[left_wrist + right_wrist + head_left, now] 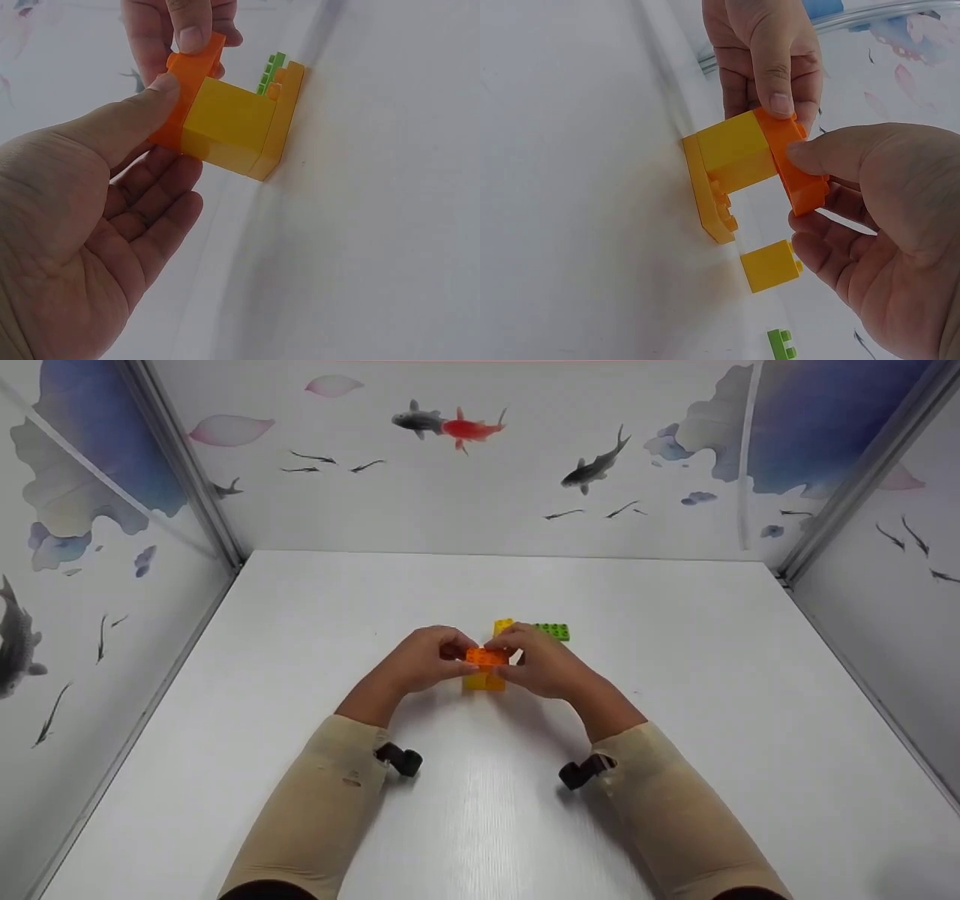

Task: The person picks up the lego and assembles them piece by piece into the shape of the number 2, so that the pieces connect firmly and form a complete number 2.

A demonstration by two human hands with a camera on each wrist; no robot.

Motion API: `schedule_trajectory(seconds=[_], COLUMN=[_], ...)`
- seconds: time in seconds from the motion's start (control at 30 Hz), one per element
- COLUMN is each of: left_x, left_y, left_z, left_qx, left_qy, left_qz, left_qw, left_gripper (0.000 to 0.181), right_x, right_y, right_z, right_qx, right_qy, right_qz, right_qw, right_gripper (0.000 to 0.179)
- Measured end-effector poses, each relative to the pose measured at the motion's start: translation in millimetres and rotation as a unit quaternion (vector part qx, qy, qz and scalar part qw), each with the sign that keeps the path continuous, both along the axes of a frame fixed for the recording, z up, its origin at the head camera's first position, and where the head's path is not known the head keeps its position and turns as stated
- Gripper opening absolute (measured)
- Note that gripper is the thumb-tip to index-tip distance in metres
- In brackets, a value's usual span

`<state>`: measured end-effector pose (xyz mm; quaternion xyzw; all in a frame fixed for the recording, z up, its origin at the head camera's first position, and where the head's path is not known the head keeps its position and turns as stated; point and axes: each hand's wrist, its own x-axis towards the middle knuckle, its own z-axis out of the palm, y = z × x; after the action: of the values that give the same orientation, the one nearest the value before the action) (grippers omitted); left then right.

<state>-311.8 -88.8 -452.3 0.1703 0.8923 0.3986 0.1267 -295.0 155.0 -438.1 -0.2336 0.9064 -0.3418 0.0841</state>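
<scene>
Both hands pinch one orange toy building brick (486,657) between thumb and fingers, the left hand (426,660) at its left end and the right hand (546,661) at its right end. Directly under it is a square yellow block (231,124), and the orange brick juts out past this block on the right. The yellow block stands on one end of a flat light-orange brick (702,186), which lies on the table. Uncovered studs show on that flat brick beneath the overhang. Parts of the orange brick are hidden by the thumbs and fingers.
Just behind the stack stands a separate yellow block (771,267), partly covered by the right hand in the head view. A flat green brick (553,631) lies beyond the right hand. The white table (480,810) is enclosed by printed panels at the back and sides.
</scene>
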Motion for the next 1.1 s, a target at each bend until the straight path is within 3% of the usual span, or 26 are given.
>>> schedule_trajectory(seconds=[0.17,0.27,0.57,0.7,0.9,1.1], left_x=[-0.5,0.0,0.7,0.5,2.8,4.3], left_y=[0.7,1.3,-0.7,-0.2,0.8,1.6], left_z=[0.3,1.3,4.3,3.6,4.6,5.3], left_qx=[0.009,0.005,-0.005,-0.001,0.002,0.005], left_qy=[0.001,0.009,0.006,0.01,0.022,0.025], left_qz=[-0.005,-0.012,0.0,0.0,0.0,0.0], left_qw=[0.9999,0.9999,1.0,0.9999,0.9997,0.9997], left_gripper=[0.031,0.033,0.035,0.035,0.035,0.035], right_x=[-3.8,-8.1,-31.6,-40.9,-48.8,-51.0], right_y=[5,10,18,13,3,4], right_z=[1.2,2.6,-3.5,-10.0,-18.9,-28.0], right_qx=[-0.013,-0.026,-0.051,-0.051,-0.049,-0.055], right_qy=[-0.001,-0.003,-0.047,-0.067,-0.104,-0.12], right_qz=[0.007,-0.01,-0.145,-0.177,-0.196,-0.19], right_qw=[0.9999,0.9996,0.987,0.9805,0.9739,0.9728], right_gripper=[0.03,0.03,0.039,0.049,0.056,0.051])
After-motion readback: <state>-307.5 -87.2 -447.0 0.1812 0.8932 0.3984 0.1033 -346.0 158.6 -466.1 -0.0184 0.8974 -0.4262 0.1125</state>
